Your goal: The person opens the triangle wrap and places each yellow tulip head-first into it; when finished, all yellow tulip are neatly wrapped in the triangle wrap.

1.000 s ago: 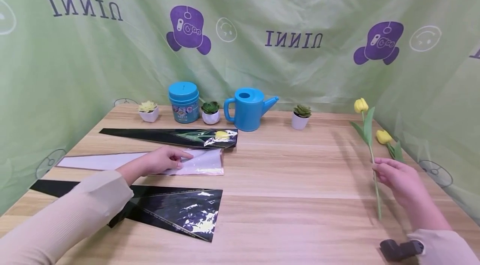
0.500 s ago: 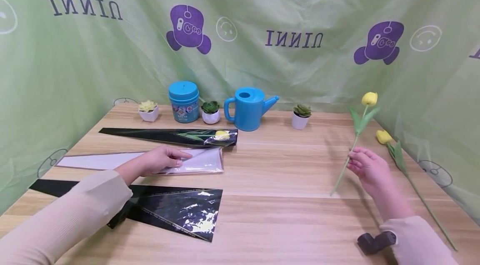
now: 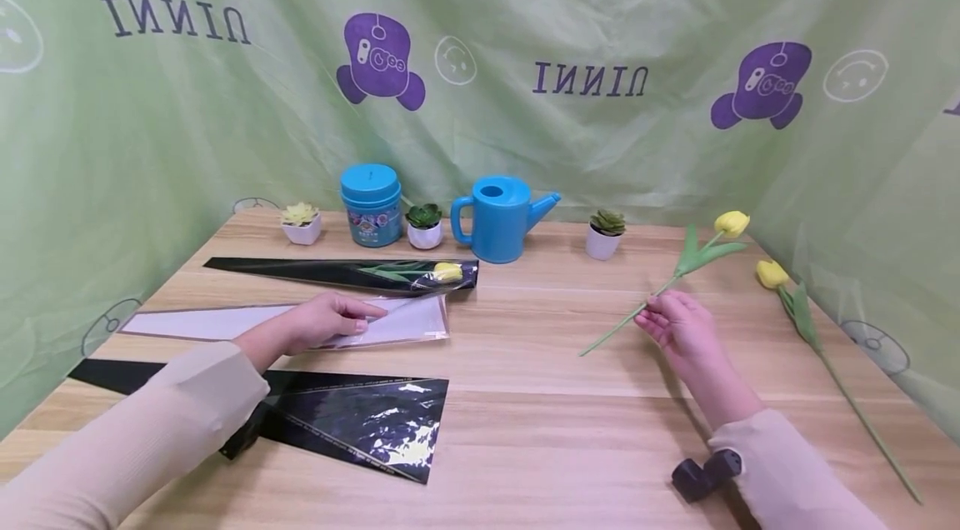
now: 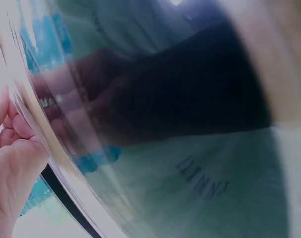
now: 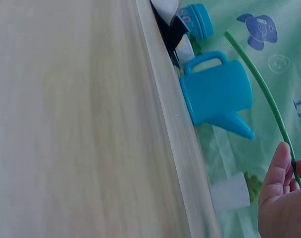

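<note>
My right hand (image 3: 681,328) pinches the green stem of a yellow artificial tulip (image 3: 732,222), held above the right half of the table. The bloom points up and right, the stem's cut end down and left. In the right wrist view, thumb and fingers close on the tulip's stem (image 5: 262,82). My left hand (image 3: 326,322) holds a white flower sleeve (image 3: 420,322) with a clear front, its index finger stretched over the film. The film lifts near the wide end. In the left wrist view, glossy film (image 4: 200,89) covers most of the picture beside the curled fingers (image 4: 22,126).
Behind lies a black sleeve (image 3: 285,270) holding a yellow tulip (image 3: 447,272). A black sleeve (image 3: 360,422) lies in front, partly under the left forearm. Another tulip (image 3: 771,274) rests at right. Along the back stand a blue watering can (image 3: 498,222), a blue tub (image 3: 371,209) and several potted succulents (image 3: 603,234).
My right hand has carried the tulip leftward, away from the one lying at right, and tilted its stem toward the left. The left hand has stayed on the white sleeve, whose film has lifted slightly.
</note>
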Demonstrator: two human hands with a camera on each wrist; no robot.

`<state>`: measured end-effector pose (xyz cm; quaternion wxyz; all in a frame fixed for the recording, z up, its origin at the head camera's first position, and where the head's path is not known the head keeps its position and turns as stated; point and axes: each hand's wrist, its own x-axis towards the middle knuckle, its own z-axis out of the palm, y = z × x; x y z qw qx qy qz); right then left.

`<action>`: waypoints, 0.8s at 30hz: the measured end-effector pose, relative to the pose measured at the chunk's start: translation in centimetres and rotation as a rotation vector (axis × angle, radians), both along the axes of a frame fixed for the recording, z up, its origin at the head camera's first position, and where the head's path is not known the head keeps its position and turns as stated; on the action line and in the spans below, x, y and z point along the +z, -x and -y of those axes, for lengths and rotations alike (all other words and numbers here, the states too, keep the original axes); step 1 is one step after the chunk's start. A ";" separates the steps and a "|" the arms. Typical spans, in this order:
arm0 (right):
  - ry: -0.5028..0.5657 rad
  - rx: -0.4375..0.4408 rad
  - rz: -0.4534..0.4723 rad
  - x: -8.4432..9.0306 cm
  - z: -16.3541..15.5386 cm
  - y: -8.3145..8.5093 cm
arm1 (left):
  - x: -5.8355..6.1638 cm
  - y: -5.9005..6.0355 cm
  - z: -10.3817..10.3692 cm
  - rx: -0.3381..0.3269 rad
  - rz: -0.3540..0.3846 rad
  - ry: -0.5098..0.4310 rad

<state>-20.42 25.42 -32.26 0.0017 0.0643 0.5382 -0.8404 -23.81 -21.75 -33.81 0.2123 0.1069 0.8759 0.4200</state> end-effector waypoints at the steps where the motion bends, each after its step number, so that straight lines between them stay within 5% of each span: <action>1: -0.002 -0.001 0.003 0.0 0.3 0.1 | 0.0 0.0 0.0 0.002 0.001 0.000; 13: -0.025 -0.028 0.031 -0.3 5.9 1.7 | 0.2 -0.3 -0.2 0.047 0.055 -0.034; 24: -0.036 -0.010 0.010 -1.6 10.2 3.2 | 0.3 -0.3 -0.3 0.022 0.024 -0.012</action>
